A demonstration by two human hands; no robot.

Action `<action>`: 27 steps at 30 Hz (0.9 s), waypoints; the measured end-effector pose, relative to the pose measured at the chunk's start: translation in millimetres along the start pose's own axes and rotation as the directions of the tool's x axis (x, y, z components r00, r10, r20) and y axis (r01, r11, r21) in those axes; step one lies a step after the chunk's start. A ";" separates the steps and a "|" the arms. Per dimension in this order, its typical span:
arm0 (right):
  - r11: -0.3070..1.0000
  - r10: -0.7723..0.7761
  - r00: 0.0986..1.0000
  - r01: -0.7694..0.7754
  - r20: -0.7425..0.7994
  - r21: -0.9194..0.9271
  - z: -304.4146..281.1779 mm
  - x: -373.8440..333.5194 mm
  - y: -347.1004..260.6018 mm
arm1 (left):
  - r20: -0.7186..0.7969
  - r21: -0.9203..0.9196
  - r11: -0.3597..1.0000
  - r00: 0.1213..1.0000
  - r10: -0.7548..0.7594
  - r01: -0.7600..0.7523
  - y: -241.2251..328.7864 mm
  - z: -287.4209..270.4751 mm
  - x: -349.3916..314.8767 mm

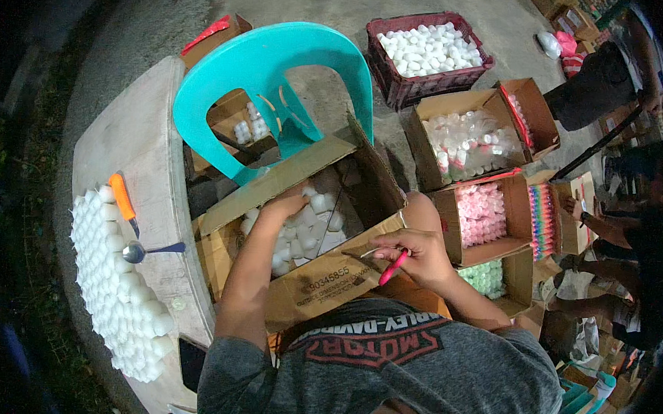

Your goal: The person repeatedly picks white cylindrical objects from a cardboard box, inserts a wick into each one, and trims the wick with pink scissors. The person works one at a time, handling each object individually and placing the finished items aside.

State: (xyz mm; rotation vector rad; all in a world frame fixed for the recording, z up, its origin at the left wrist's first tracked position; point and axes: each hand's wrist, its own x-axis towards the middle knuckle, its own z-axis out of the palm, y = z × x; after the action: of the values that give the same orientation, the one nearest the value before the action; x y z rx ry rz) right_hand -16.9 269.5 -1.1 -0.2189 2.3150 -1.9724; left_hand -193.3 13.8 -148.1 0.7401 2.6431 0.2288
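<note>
My left hand (290,203) reaches into an open cardboard box (327,283) in front of me. Its fingers are curled among small white rounded pieces (311,232), and whatever they grip is hidden. Over the box's near right edge, my right hand (417,254) is closed around a slim pink-handled tool (393,268) with a thin tip pointing left. On the pale table (136,115) to the left, similar white pieces (108,262) stand in packed rows. Beside them lie an orange-handled tool (121,196) and a metal spoon (150,251).
A turquoise plastic chair (277,40) stands just beyond the box. Farther right are a maroon crate (423,82) of white pieces, a carton of bagged pieces (472,143), and cartons with pink (481,216) and green pieces (485,279). Another person (633,241) is at the far right.
</note>
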 end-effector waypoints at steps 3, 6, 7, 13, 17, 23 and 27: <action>0.968 -0.155 0.988 0.158 0.029 -0.194 -0.1 0.7 -5.0 | -0.151 -0.177 0.942 0.938 -0.312 0.285 3.3 59.1 44.9; 0.982 -0.112 0.992 0.102 -0.057 -0.157 2.6 -0.6 -12.8 | -0.144 -0.480 0.828 0.905 -0.399 0.289 -8.5 120.9 67.0; 0.978 -0.121 0.988 0.103 -0.093 -0.179 2.1 -0.2 -16.1 | -0.116 -0.585 0.773 0.917 -0.380 0.246 -3.1 121.2 73.6; 0.910 -0.247 0.967 0.210 -0.061 -0.358 -3.1 -2.5 -17.1 | 0.044 -0.867 0.391 0.831 -0.554 0.307 -15.3 174.6 91.5; 0.882 -0.320 0.944 0.267 -0.078 -0.388 0.3 -1.7 -15.1 | -0.035 -0.354 0.834 0.886 -0.463 0.422 -34.4 177.8 81.1; 0.900 -0.337 0.937 0.294 -0.088 -0.321 1.1 1.2 -14.9 | 0.106 -0.974 0.200 0.994 -0.031 0.110 46.9 -14.0 -50.0; 0.931 -0.325 0.946 0.317 -0.016 -0.182 18.5 7.6 -28.0 | -0.071 -0.917 -0.391 0.997 -0.041 -0.081 78.3 -47.2 -146.3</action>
State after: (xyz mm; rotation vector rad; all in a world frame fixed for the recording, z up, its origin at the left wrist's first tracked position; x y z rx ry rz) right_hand -20.0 245.8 23.7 -0.6102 2.6296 -1.9148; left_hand -60.9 0.4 -38.3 -0.0024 1.2077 2.2497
